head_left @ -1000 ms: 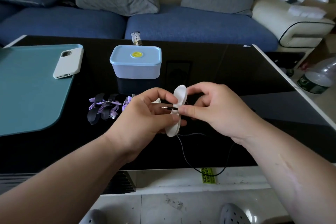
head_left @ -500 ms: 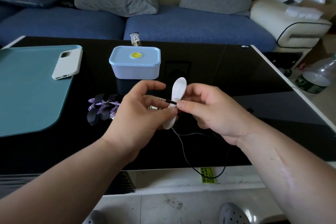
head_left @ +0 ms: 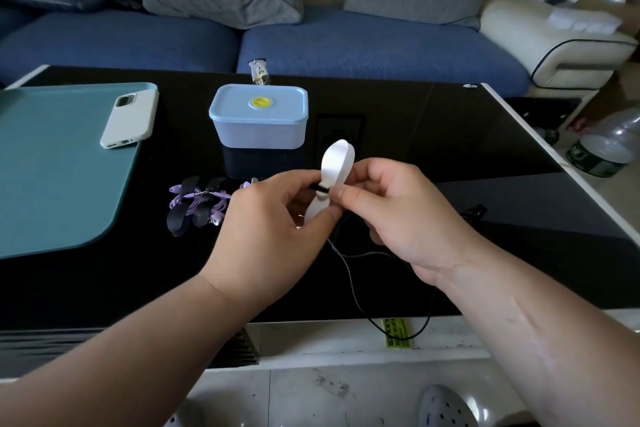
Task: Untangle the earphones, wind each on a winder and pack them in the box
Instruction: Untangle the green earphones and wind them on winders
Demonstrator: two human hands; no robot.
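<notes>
Nearest, on the front edge of the table (head_left: 450,156), a yellow-green sticker (head_left: 398,333) carries dark print, but it is too blurred to read. The black earphone cable (head_left: 349,276) hangs over this edge in a slack loop and climbs up to the hands.

The left hand (head_left: 270,229) is closed around the lower half of the white winder (head_left: 335,163). The right hand (head_left: 398,215) pinches the cable between thumb and forefinger at the winder's narrow waist, where one black turn crosses. I judge this to be the beginning of the winding.

To do it well, the left grip should stay firm. The pinch should hold the first turn until a second turn lies over it. After that, light and even tension is needed, with the turns side by side in the waist. The loop must also rise freely and not catch on the table edge.

Farther left, the purple earphones (head_left: 197,204) lie on the table, apparently already wound on dark winders. Behind them the box (head_left: 259,128) is closed, with a plain yellow disc on the lid and no words I can see. The white phone (head_left: 130,120) shows no logo. The print on the small sachet (head_left: 259,71) and on the green label of the bottle (head_left: 602,152) is not legible.
</notes>
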